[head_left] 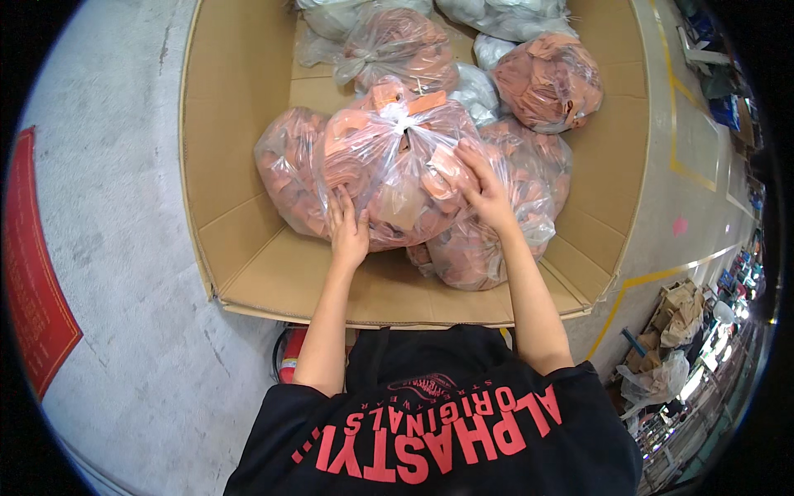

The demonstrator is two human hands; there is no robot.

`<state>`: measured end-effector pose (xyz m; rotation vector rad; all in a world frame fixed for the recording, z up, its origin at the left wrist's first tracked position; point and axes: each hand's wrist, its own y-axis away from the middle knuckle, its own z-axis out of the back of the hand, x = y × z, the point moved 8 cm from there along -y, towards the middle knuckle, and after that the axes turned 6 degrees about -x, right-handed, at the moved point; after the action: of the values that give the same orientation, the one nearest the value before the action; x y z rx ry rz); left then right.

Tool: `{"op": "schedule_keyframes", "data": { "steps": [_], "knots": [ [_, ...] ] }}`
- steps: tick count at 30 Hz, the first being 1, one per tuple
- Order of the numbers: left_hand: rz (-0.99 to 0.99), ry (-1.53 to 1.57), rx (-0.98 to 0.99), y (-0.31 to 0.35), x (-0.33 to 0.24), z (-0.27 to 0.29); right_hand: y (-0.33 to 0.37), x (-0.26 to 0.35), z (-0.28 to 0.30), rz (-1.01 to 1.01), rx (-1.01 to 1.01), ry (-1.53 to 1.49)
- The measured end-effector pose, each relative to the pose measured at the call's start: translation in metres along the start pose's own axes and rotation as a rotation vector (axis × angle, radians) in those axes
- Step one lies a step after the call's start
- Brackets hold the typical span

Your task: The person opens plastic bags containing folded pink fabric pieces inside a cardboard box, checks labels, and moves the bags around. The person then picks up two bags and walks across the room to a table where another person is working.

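Observation:
A large clear plastic bag [385,194], tied in a white knot at the top, is packed with flat orange-pink pieces. It rests on other bags inside a big cardboard box. My left hand [349,230] lies against its near left side, fingers stretched out along the plastic. On its right side sits my right hand [488,192], with the fingers spread and touching the film. Neither hand visibly grasps the plastic. Similar bags lie to its left [289,169] and under its right side [475,252].
Cardboard walls [219,124] surround the bags. Behind are another orange-filled bag [550,83] and pale bags [504,16]. A red object [289,360] stands below the box's near edge. Crumpled cardboard and plastic [662,364] lie at the right, past a yellow floor line [616,310].

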<state>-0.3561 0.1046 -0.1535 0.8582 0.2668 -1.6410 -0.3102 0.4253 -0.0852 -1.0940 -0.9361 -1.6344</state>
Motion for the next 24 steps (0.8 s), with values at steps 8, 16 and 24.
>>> {"op": "schedule_keyframes", "data": {
  "steps": [8, 16, 24],
  "knots": [
    [0.038, 0.055, 0.065, -0.013, 0.052, -0.007, 0.02, -0.057, 0.02, -0.476, -0.348, -0.144],
    [0.274, 0.281, 0.269, -0.031, 0.19, -0.011, 0.037, 0.097, -0.107, -0.018, -0.095, 0.36],
    [0.666, 0.371, 0.243, -0.05, 0.212, 0.033, 0.027, 0.151, -0.211, 0.208, 0.193, 0.351]
  ]
}}
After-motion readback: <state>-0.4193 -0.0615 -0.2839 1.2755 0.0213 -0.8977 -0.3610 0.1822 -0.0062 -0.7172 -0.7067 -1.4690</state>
